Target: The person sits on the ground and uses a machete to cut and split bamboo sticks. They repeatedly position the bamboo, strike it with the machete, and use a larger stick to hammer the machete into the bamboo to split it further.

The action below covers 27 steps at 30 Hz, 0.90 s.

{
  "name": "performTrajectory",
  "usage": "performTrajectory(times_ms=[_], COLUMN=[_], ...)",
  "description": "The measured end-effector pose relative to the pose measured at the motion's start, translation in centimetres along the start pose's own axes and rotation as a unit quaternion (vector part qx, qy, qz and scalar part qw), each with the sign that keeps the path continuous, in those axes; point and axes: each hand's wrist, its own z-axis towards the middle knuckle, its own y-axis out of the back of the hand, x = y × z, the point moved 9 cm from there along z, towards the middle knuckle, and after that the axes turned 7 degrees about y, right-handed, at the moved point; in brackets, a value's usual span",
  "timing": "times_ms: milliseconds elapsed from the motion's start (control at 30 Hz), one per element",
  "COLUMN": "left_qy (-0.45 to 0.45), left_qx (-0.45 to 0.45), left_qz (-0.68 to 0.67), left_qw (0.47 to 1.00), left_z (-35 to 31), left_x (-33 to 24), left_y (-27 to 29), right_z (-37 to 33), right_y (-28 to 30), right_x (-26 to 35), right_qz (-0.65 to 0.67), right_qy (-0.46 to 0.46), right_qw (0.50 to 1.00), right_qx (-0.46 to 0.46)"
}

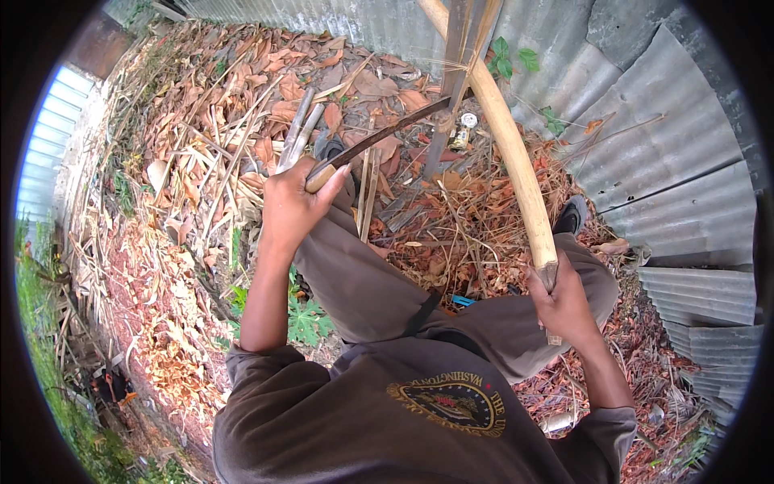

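Observation:
My left hand [290,203] is closed round the wooden handle of a machete [385,134]. Its long, dark blade slants up to the right and reaches a weathered wooden post [454,77]. Whether the blade touches the post I cannot tell. On the right, a pale, smooth, curved wooden pole [513,149] runs down from the top, passing beside the post. My right hand [567,300] grips the pole at its lower end, where the wood turns grey and rough. A short stub shows below my fist.
Rusty corrugated metal sheets [669,137] form a fence along the right and back. Dry leaves [242,105] and sticks cover the ground. Two cut sticks [300,131] lie near my left foot. A small can [463,129] sits by the post, and green plants [306,321] grow left of my leg.

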Motion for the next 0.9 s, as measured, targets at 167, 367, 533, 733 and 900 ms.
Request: performTrajectory(times_ms=[167,367,533,733,900], left_qy=[0.004,-0.012,-0.043,-0.054,-0.047], left_qx=[0.003,-0.01,-0.011,-0.027,0.0], left_qz=[-0.018,0.01,0.01,0.045,0.046], left_qw=[1.0,1.0,0.999,0.997,0.998], left_z=[-0.3,0.5,1.0,1.1,1.4], left_x=[1.3,0.9,-0.4,-0.2,-0.8], left_y=[0.0,0.0,-0.1,-0.2,-0.5], right_z=[-1.6,-3.3,-0.2,-2.2,-3.9], right_y=[7.1,14.7,-2.0,6.3,16.5], right_x=[4.5,11.5,-3.6,4.1,13.5], right_qz=[0.102,0.245,0.13,0.153,0.23], right_qy=[-0.028,0.275,-0.034,0.004,0.361], right_qw=[0.992,0.853,0.989,0.983,0.866], right_qx=[-0.063,-0.369,-0.055,-0.098,-0.259])
